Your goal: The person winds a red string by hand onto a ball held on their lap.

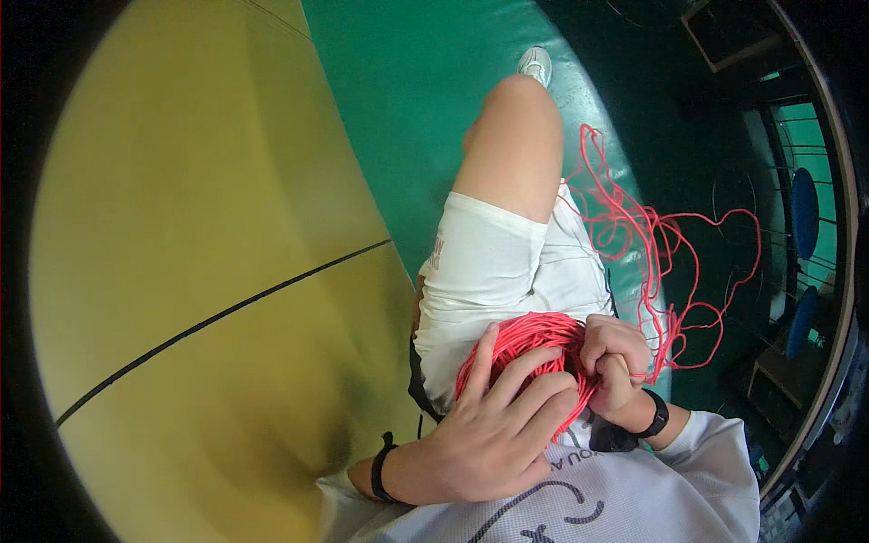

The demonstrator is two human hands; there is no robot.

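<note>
A thick round coil of red cord (536, 329) rests in my lap against my shirt. Over its near left side lies my left hand (493, 433), fingers spread across the strands and curled round the bundle, holding it. At the coil's right edge, my right hand (617, 362) is closed in a fist with red cord running out of it. A loose tangle of the same red cord (648, 226) trails off to the right and forward, in loops beside my leg. What lies beneath the coil is hidden by my hands.
I sit on a green mat (389, 100), one knee (520, 109) raised ahead. A yellow panel (190, 181) with a dark seam fills the left side. Toward the dark right edge are blue round objects (804, 213) and a framed opening with bars.
</note>
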